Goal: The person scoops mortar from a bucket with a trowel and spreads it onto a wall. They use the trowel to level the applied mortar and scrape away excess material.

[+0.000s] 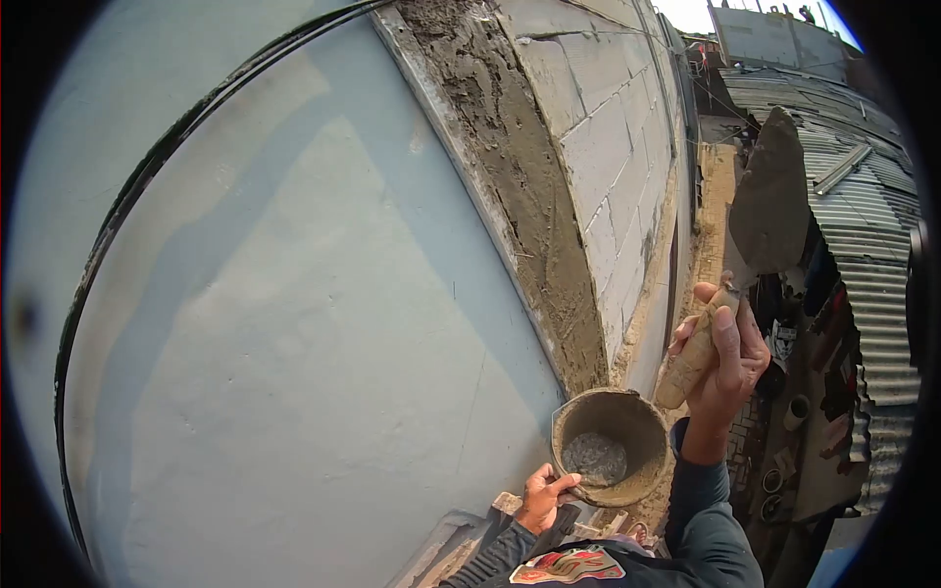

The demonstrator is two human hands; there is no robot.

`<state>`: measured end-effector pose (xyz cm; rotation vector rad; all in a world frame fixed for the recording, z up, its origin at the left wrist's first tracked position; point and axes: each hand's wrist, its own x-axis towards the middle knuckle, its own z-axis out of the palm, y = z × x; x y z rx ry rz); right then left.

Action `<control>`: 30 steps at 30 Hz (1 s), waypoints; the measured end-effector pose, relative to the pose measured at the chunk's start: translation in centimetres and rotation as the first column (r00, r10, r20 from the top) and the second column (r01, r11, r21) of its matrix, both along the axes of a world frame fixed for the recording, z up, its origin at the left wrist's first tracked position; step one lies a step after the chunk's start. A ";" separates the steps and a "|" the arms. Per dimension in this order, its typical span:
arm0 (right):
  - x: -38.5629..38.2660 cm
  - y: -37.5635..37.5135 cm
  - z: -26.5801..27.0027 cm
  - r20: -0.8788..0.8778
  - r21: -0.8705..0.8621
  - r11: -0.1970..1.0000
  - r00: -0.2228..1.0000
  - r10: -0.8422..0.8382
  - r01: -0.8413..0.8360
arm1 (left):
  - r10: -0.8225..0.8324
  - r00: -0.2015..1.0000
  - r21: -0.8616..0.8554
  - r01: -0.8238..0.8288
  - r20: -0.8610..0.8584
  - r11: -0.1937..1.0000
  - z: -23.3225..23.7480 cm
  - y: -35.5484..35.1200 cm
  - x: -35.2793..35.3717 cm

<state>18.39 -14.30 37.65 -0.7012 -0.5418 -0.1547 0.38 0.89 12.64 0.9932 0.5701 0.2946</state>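
My right hand (725, 358) is wrapped round the mortar-crusted handle of a trowel (771, 201), its broad blade pointing up. With the thumb over the rim, my left hand (544, 498) grips a bucket (647, 446) against the wall. Some grey, wet-looking material (594, 459) lies in the bottom of the bucket. Above the bucket, a strip of wet mortar (529, 201) runs up the wall, rough at the top and smoother lower down. A straight batten (470, 186) borders the strip on its left side.
A smooth pale-blue wall (323, 372) fills the left, with dark cables (137, 196) looping across it. Bare blocks (613, 147) show right of the mortar. Corrugated roofing (887, 338) lies lower on the right, beyond a drop to a cluttered alley. Wooden pieces (505, 505) sit below my left hand.
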 end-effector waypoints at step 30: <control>8.8 10.4 17.1 0.326 -0.432 0.857 0.837 0.439 -0.281 | 0.010 0.997 -0.054 -0.014 -0.081 0.998 3.4 0.0 -4.4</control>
